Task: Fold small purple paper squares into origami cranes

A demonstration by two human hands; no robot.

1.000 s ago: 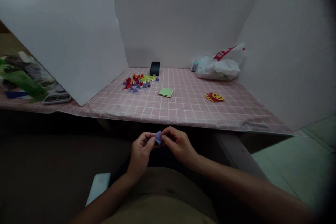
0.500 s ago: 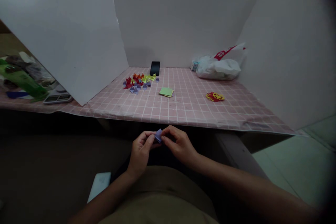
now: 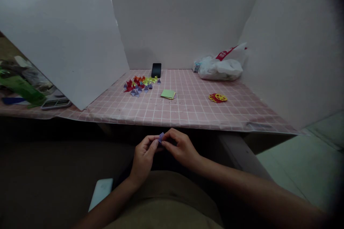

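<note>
"Where is the small, folded piece of lavender paper (image 3: 161, 137) held?"

"Between the left hand (image 3: 143, 155) and the right hand (image 3: 182, 147), just short of the front edge of the pink, white-gridded tablecloth (image 3: 193, 114). Its left side is pinched by the left thumb and fingertips; its right side is gripped by the right thumb and forefinger. Part of it is hidden by the fingertips."

"How is it likely to handle?"

"Almost no weight should be felt. As thin paper, it would be easily bent, creased or torn, though hardly slippery. It is best held lightly by the folded edges, with loose corners left unpressed."
</note>
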